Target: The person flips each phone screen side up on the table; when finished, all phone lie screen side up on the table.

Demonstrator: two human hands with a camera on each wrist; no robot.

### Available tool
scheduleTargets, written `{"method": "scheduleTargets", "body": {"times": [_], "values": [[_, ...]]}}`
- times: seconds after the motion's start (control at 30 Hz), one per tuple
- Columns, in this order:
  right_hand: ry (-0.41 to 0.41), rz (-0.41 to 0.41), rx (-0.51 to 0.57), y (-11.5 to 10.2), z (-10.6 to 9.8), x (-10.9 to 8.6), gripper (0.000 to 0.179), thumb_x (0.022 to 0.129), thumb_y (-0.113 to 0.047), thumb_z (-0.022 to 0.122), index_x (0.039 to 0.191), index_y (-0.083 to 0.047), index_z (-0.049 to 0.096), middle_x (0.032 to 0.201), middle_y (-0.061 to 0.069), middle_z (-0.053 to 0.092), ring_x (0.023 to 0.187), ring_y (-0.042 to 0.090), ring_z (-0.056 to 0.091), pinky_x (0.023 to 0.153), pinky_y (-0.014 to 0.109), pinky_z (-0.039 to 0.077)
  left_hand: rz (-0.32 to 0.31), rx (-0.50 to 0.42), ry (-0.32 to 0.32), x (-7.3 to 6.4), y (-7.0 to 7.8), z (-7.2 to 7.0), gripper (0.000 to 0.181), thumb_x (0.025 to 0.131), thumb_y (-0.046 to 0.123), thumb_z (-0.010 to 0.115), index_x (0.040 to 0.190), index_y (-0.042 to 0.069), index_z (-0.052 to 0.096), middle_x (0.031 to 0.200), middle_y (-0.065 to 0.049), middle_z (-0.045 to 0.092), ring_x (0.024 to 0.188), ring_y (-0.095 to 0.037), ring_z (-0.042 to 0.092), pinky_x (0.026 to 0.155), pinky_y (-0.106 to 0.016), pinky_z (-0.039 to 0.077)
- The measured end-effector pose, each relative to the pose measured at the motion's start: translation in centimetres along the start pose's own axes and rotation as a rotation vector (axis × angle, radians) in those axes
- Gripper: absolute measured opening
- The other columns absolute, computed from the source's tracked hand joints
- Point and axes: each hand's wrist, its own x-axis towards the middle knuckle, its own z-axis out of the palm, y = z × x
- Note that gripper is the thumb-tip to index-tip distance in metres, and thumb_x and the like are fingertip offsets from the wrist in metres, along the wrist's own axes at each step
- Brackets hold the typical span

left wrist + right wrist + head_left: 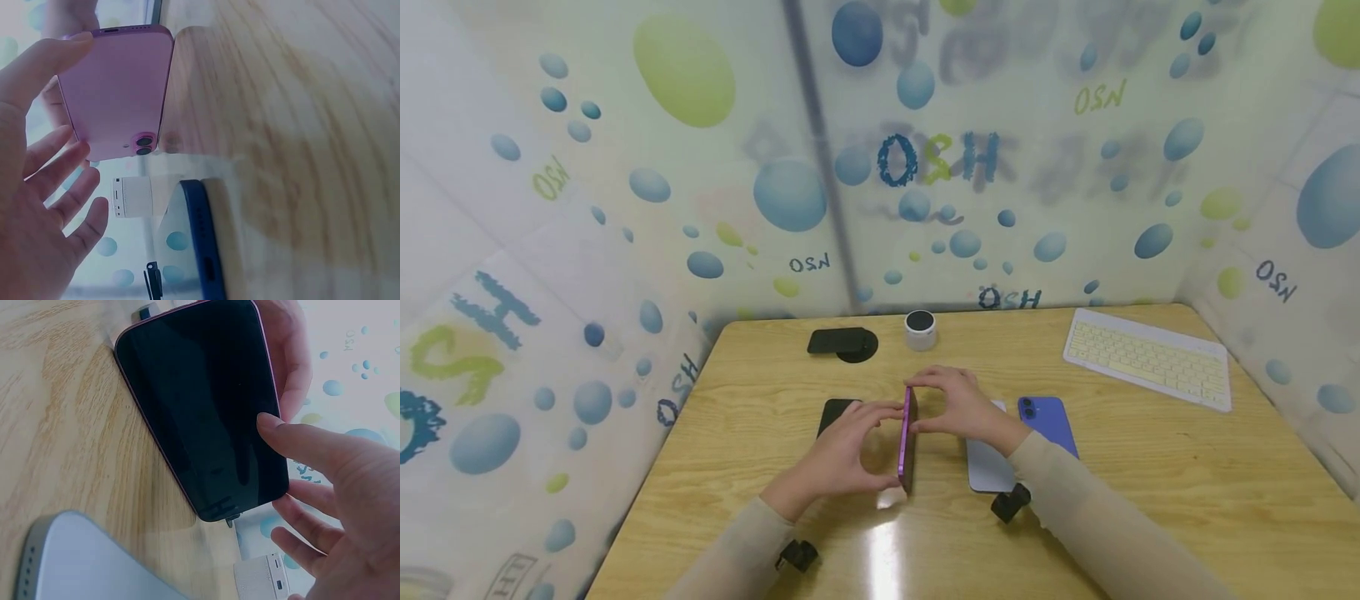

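A pink-purple smartphone (906, 433) stands on its long edge on the wooden table, held between both hands. My left hand (842, 450) grips it from the left, thumb at the near end and fingers toward the far end. From the right, my right hand (964, 407) pinches it; the right wrist view shows that thumb on the dark screen (200, 412). The pink back (115, 94) with two lenses faces the left wrist camera. A dark phone (833, 414) lies partly hidden behind my left hand. Below my right forearm lies a pale phone (988, 467), beside a blue phone (1051, 419).
At the back stands a small white cylinder with a black top (921, 333). To its left is a black slab-like object (835, 340) on a round base. A white keyboard (1150, 358) lies at the back right. Patterned curtains (775, 275) border the table (1150, 492).
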Motion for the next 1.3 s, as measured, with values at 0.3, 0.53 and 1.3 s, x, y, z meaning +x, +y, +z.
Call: {"method": "scheduleTargets", "body": {"times": [0.3, 0.53, 1.3], "values": [[0.013, -0.013, 0.028, 0.5, 0.2, 0.1, 0.071, 0.077, -0.034, 0.092, 0.14, -0.017, 0.064, 0.143, 0.003, 0.065, 0.138, 0.028, 0.055, 0.117, 0.064, 0.028, 0.027, 0.019, -0.001, -0.1, -0.2, -0.2, 0.092, 0.073, 0.047, 0.091, 0.151, 0.017, 0.052, 0.159, 0.001, 0.048, 0.138, -0.021, 0.05, 0.108, -0.047, 0.047], [-0.035, 0.006, 0.042, 1.3, 0.5, 0.1, 0.069, 0.077, -0.025, 0.093, 0.138, -0.014, 0.064, 0.133, 0.002, 0.07, 0.134, 0.029, 0.058, 0.117, 0.063, 0.026, 0.03, 0.04, 0.017, -0.2, -0.3, -0.2, 0.091, 0.073, 0.049, 0.089, 0.152, 0.027, 0.05, 0.159, 0.007, 0.048, 0.136, -0.014, 0.049, 0.108, -0.041, 0.046], [-0.112, 0.044, -0.069, 2.3, 1.5, -0.1, 0.073, 0.072, -0.032, 0.095, 0.136, -0.016, 0.065, 0.136, 0.004, 0.068, 0.133, 0.03, 0.054, 0.116, 0.062, 0.03, -0.07, 0.147, 0.023, -1.7, -0.9, -0.1, 0.084, 0.065, 0.04, 0.09, 0.141, 0.016, 0.061, 0.149, 0.001, 0.058, 0.119, -0.017, 0.053, 0.097, -0.041, 0.053]]}}
